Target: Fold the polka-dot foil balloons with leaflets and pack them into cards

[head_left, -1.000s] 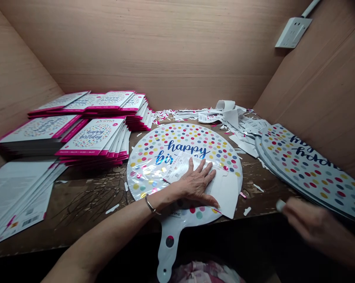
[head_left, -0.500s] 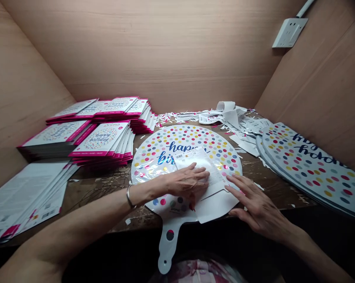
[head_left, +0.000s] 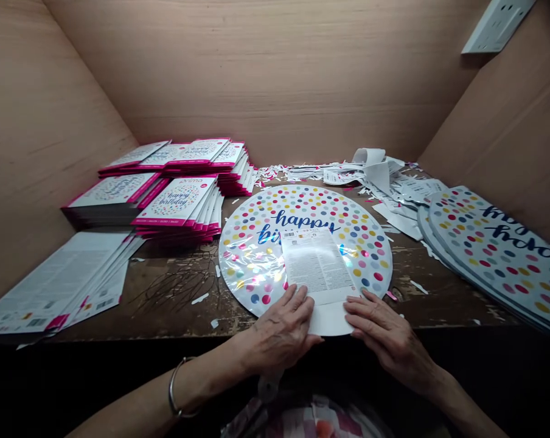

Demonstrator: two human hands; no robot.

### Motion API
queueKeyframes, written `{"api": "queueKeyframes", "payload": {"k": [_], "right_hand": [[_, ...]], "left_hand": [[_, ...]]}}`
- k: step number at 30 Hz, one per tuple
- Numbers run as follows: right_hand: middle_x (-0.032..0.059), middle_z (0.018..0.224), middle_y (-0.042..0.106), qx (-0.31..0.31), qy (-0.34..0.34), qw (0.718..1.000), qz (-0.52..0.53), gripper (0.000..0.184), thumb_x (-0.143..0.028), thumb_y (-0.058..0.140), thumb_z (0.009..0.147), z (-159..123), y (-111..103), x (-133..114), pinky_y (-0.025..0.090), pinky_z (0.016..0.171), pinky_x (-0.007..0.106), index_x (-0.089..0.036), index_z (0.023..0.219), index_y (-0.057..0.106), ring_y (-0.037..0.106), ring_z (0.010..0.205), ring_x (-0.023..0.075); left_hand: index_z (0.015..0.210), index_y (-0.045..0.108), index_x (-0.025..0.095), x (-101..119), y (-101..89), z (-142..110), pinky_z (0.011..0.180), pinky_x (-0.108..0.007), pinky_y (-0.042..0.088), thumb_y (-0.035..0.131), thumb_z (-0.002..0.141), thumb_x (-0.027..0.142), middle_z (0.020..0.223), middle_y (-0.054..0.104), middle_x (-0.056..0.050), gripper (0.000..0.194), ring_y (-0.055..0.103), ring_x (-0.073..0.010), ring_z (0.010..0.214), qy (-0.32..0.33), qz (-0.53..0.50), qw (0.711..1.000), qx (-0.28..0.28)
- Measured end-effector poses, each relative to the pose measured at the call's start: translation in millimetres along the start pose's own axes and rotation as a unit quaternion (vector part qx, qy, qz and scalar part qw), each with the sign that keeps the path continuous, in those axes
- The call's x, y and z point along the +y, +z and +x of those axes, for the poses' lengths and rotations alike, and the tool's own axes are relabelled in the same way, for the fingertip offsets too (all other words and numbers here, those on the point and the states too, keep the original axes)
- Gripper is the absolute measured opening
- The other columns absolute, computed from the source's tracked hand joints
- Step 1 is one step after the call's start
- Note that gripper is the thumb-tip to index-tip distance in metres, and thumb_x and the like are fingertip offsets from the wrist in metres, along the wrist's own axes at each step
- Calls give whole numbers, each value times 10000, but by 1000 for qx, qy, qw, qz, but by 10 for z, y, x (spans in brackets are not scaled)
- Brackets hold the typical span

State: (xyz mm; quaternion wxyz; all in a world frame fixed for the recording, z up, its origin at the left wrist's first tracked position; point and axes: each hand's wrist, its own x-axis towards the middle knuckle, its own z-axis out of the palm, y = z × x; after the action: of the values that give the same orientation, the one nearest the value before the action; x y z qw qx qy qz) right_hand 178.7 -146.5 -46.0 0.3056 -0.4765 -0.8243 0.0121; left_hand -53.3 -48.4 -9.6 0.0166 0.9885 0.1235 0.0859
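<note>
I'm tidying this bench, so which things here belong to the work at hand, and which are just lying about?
In the work:
left hand
right hand
printed white card
round dotted foil balloon

Lying about:
pink-edged balloon packs
stacked foil balloons
paper scraps
wall socket

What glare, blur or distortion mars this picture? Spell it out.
Head view: white glare streaks the round polka-dot foil balloon; wide-angle bending splays the tan wood-grain walls; black shadow below the scarred brown tabletop hides detail; the left hand and right hand show no obvious blur.
</note>
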Motion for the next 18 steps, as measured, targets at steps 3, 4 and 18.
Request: {"api": "queueKeyframes", "payload": {"k": [3, 4, 18], "right_hand": [[73, 990, 626, 51, 33, 998, 20, 223, -55, 457, 871, 71, 40, 19, 418, 949, 467, -178, 1042, 530, 566, 983, 181], [72, 961, 624, 56, 40, 997, 16, 210, -51, 448, 872, 100, 47, 22, 431, 930, 456, -174, 1019, 533, 572, 949, 178], [86, 1038, 611, 6, -4, 1000, -23, 229, -100, 448, 885, 161, -4, 26, 421, 857, 421, -164, 1072, 564, 522, 979, 214]], "left_hand": [[934, 619, 60, -32, -3, 44, 996, -460, 362, 343, 910, 229, 1003, 568, -143, 325, 474, -284, 1107, -32, -22, 999, 5], [900, 620, 71, -39, -5, 52, 987, -454, 371, 337, 908, 212, 973, 574, -136, 316, 489, -272, 1084, -40, -29, 999, 7], [846, 569, 124, -58, -51, 2, 1001, -515, 304, 400, 875, 147, 930, 592, -97, 174, 494, -243, 1060, 12, -47, 999, 17]]}}
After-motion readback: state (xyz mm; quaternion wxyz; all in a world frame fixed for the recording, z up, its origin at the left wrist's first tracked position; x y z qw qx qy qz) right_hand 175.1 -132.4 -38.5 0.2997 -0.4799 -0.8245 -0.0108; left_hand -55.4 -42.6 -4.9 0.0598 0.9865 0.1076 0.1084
